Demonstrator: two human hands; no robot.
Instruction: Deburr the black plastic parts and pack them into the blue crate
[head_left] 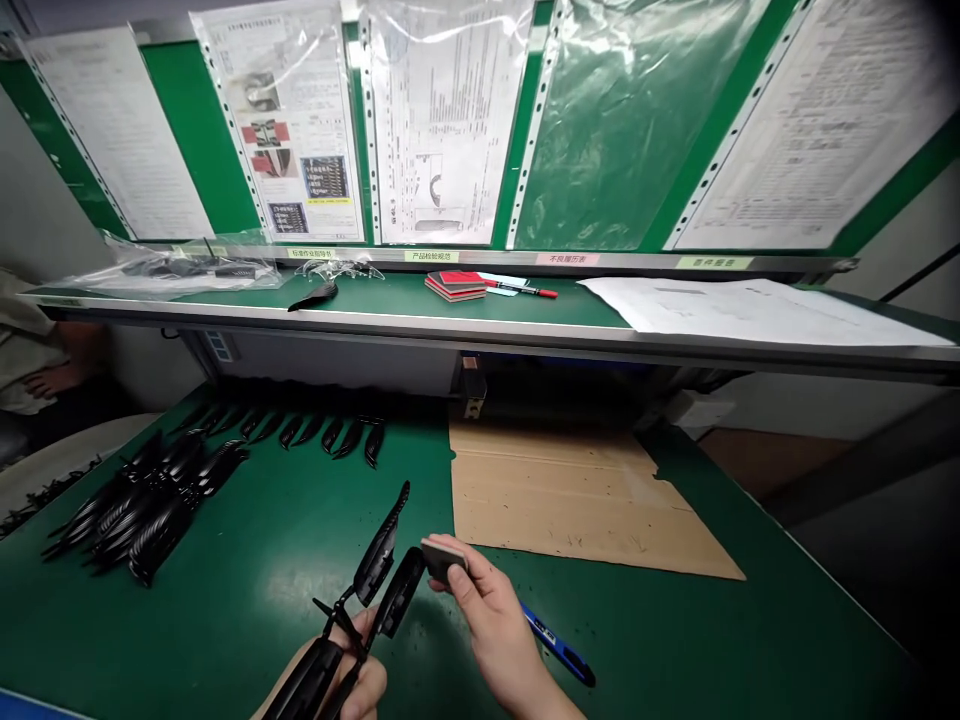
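Moulded black parts (150,505) lie on the left of the green desk (225,640), a loose heap of curved pieces nearest the edge and a neat row of single ones (300,437) beyond it. Towards the lower middle, the left hand (360,672) is closed around a black plastic frame (304,682), its fingers wrapped low, so the two curved blades (382,553) stand up free of the palm and the hold sits well away from their edges. Just to the right, the right hand (489,622) pinches a small dark block (442,560) between thumb and fingers, gripping it by one end so that the other end stays exposed; the block sits right at the edge of the nearer blade, though whether they touch is hard to tell. A blue marker (559,645) lies below the right hand, and a flattened cardboard sheet (570,490) covers the desk beyond it. On the raised shelf (480,318) sit red-edged pads (455,286), a red pen (529,291) and white papers (757,310).
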